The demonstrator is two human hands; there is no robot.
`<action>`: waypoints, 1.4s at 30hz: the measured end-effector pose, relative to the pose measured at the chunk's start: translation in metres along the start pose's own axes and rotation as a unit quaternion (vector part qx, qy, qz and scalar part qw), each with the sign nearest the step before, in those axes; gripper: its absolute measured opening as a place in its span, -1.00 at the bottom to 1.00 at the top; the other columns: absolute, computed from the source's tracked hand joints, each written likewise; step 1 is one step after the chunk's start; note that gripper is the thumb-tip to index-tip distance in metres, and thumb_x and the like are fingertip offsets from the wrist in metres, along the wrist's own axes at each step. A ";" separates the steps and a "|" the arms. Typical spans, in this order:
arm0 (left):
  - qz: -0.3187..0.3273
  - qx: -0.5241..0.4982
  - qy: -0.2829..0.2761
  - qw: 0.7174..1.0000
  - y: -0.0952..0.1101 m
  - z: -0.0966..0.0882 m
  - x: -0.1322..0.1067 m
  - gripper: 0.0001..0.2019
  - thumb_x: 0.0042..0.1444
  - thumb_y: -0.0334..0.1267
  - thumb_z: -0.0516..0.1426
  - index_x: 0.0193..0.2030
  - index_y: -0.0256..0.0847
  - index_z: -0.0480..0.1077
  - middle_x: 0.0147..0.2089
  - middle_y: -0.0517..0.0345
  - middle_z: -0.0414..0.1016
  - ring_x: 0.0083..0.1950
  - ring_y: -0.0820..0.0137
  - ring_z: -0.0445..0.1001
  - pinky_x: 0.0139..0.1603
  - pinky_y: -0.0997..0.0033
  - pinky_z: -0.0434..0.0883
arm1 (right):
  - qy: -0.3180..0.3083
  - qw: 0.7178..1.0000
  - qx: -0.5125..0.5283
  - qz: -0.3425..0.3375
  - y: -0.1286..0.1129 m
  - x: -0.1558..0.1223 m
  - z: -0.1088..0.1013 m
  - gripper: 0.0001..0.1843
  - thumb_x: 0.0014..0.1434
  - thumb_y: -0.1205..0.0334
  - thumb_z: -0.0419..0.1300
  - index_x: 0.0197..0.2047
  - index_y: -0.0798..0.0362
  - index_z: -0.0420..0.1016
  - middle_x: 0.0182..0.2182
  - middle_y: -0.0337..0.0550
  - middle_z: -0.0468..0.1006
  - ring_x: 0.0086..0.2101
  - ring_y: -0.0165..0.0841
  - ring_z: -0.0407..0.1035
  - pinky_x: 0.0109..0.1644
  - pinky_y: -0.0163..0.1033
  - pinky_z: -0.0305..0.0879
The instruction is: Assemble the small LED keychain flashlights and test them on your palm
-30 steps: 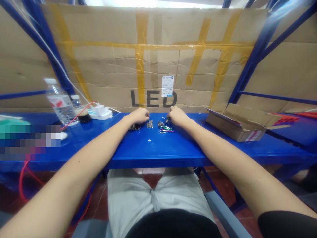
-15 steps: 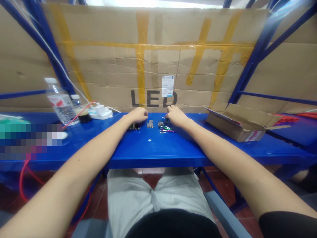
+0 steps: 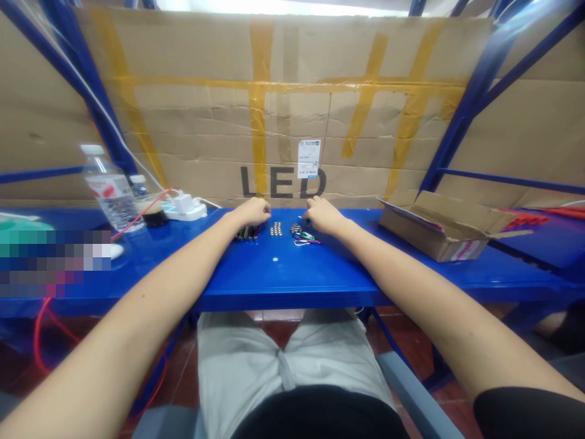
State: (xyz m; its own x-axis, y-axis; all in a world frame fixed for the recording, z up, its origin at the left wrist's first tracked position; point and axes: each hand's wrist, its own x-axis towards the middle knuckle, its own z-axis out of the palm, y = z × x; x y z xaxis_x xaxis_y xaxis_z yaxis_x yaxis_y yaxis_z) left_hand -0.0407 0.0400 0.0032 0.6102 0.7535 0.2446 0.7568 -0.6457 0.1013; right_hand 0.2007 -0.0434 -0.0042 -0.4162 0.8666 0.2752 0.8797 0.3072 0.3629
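My left hand (image 3: 254, 211) is closed, its fingers curled, above a row of dark, shiny rod-like pieces (image 3: 248, 233) on the blue table. Whatever its fingertips may grip is hidden. My right hand (image 3: 323, 214) is also closed, with bent fingers pointing down at the far side of a small heap of metal clasps and coloured pieces (image 3: 304, 235). I cannot make out what those fingers hold. Between the two hands lie several small silvery metal pieces (image 3: 276, 229) in short rows. A small white round spot (image 3: 275, 260) shows on the tabletop nearer to me.
An open cardboard box (image 3: 411, 235) stands to the right, with red items (image 3: 525, 218) behind it. On the left are a water bottle (image 3: 109, 192), a smaller bottle with dark liquid (image 3: 153, 213) and a white power strip (image 3: 192, 211). A large cardboard sheet (image 3: 196, 134) rises behind the table.
The view has shifted very slightly. Both hands stay in nearly the same places, and the small pieces on the table look unmoved.
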 end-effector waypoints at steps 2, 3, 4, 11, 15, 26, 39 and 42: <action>0.001 0.000 0.000 1.000 -0.001 0.000 0.001 -0.73 0.11 -0.26 0.11 -0.17 -0.24 0.61 -0.11 -0.06 0.65 -0.15 0.28 0.55 -0.11 0.37 0.39 | 0.013 1.000 0.004 0.011 0.001 0.000 0.000 -0.54 0.29 0.46 0.02 0.10 0.10 0.65 -0.07 0.21 0.44 0.00 -0.02 0.25 0.01 -0.07 0.15; 0.002 -0.001 0.000 1.000 -0.001 0.001 0.001 -0.73 0.11 -0.27 0.11 -0.17 -0.25 0.62 -0.11 -0.06 0.65 -0.15 0.27 0.55 -0.10 0.36 0.39 | 0.018 1.000 0.006 0.016 0.001 0.000 -0.001 -0.54 0.30 0.46 0.02 0.11 0.10 0.64 -0.06 0.22 0.44 0.00 -0.02 0.25 0.01 -0.06 0.16; 0.003 -0.001 0.000 1.000 -0.002 0.001 0.001 -0.73 0.11 -0.27 0.11 -0.17 -0.25 0.62 -0.11 -0.06 0.65 -0.15 0.27 0.55 -0.10 0.36 0.39 | 0.020 1.000 0.009 0.019 0.001 0.000 -0.001 -0.53 0.29 0.46 0.02 0.12 0.09 0.64 -0.06 0.22 0.44 0.00 -0.02 0.26 0.02 -0.06 0.17; -0.001 -0.003 0.000 1.000 -0.002 -0.001 0.000 -0.72 0.09 -0.28 0.11 -0.15 -0.26 0.62 -0.13 -0.05 0.65 -0.15 0.29 0.55 -0.10 0.37 0.39 | 0.013 0.994 0.088 0.060 0.007 0.001 0.008 -0.51 0.23 0.54 0.06 0.10 0.08 0.65 -0.02 0.18 0.53 0.03 -0.07 0.35 0.07 -0.11 0.25; 0.014 -0.012 0.005 1.000 0.006 -0.002 -0.003 -0.70 0.10 -0.30 0.10 -0.13 -0.27 0.61 -0.11 -0.07 0.65 -0.14 0.28 0.55 -0.10 0.36 0.39 | 0.019 0.956 0.261 0.135 0.025 0.002 0.020 -0.63 0.18 0.53 0.17 0.01 0.15 0.65 -0.08 0.05 0.64 -0.05 -0.20 0.46 0.08 -0.22 0.31; 0.169 0.010 0.007 0.986 0.058 0.010 0.041 -0.68 0.13 -0.38 0.10 -0.05 -0.22 0.62 -0.03 -0.02 0.66 -0.01 0.27 0.57 0.02 0.38 0.38 | 0.058 0.811 0.536 0.228 0.036 0.001 0.027 -0.76 0.26 0.42 0.15 -0.02 0.20 0.54 -0.24 0.01 0.65 -0.34 -0.35 0.49 -0.14 -0.23 0.45; 0.166 0.041 -0.093 0.981 0.096 0.022 0.053 -0.80 0.05 -0.45 0.18 -0.24 -0.29 0.65 -0.30 0.00 0.65 -0.32 0.32 0.50 -0.27 0.39 0.32 | 0.078 0.814 0.527 0.232 0.042 -0.002 0.021 -0.70 0.07 0.59 0.25 -0.14 0.21 0.65 -0.38 -0.13 0.66 -0.37 -0.36 0.47 -0.13 -0.24 0.42; 0.154 0.036 -0.092 0.983 0.094 0.025 0.053 -0.81 0.08 -0.41 0.17 -0.24 -0.31 0.63 -0.31 -0.03 0.64 -0.33 0.31 0.50 -0.24 0.36 0.33 | 0.073 0.789 0.567 0.227 0.039 -0.002 0.021 -0.77 0.13 0.61 0.19 -0.18 0.19 0.54 -0.40 -0.10 0.64 -0.38 -0.37 0.50 -0.17 -0.26 0.44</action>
State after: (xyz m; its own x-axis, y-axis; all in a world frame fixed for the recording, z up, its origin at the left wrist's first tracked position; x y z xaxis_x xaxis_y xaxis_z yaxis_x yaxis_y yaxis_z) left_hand 0.0683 0.0221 0.0013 0.8395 0.5384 0.0730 0.5410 -0.8408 -0.0210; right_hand 0.2406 -0.0249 -0.0097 0.0514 0.9593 0.2777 0.5521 0.2044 -0.8083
